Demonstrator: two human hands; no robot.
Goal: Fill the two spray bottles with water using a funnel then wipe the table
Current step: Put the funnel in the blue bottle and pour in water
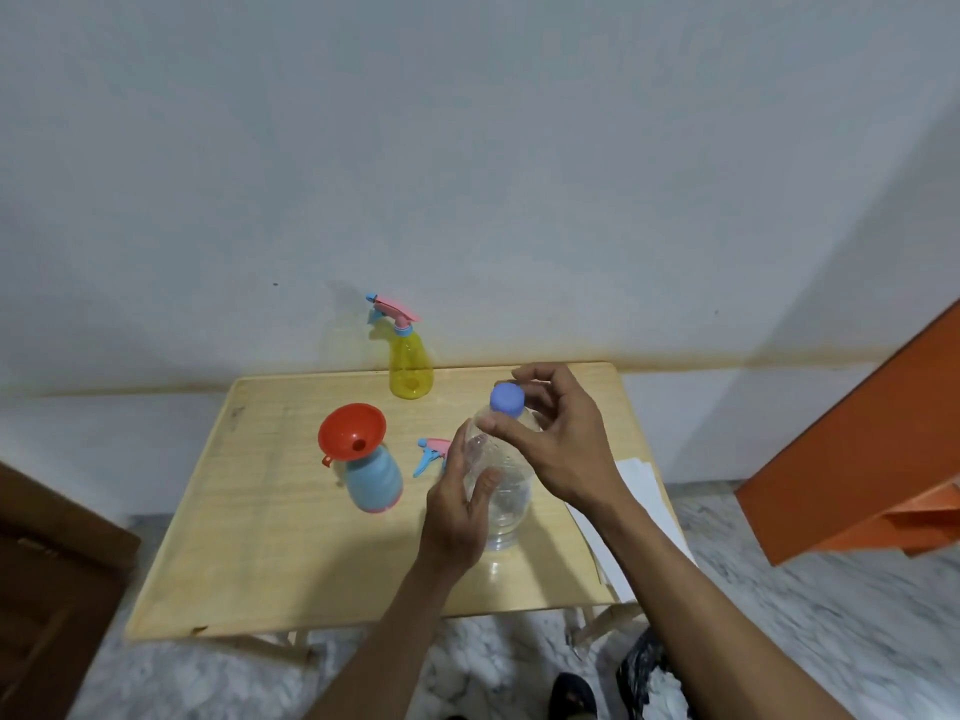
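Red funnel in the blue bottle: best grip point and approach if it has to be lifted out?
Probably pinch the wide rim of the red funnel from above and lift along its tilt. Its spout sits in the neck of the blue spray bottle, so only rim and side tab are exposed. The bottle leans, so a sideways pull may tip it.

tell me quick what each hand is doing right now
Left hand: grips the body of the clear water bottle.
Right hand: fingers curled around the bottle's blue cap, holding it.
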